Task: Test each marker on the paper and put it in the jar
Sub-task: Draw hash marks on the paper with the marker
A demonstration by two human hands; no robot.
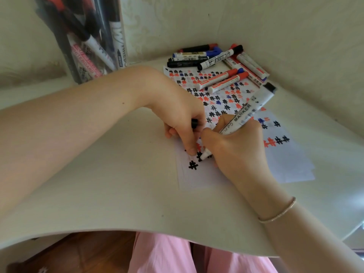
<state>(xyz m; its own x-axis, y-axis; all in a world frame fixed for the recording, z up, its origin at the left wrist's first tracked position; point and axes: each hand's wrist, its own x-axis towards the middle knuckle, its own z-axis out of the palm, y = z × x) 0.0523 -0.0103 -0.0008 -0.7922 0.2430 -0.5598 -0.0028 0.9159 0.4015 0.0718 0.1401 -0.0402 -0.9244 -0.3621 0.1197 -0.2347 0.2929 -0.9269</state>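
Note:
My right hand (234, 148) grips a white marker (250, 109) with a black end, its tip down on the white paper (291, 164) among black hash marks. My left hand (177, 115) holds a black cap (194, 123) in curled fingers, and its thumb presses the paper beside the tip. A pile of several markers (218, 64) lies at the paper's far end. The clear jar (88, 38) stands at the far left with several markers inside.
The paper is covered with red, blue and black hash marks. The cream table (118, 184) sits in a corner, with walls behind and to the right. Its near edge curves above my pink-clothed lap. A bracelet (279, 211) circles my right wrist.

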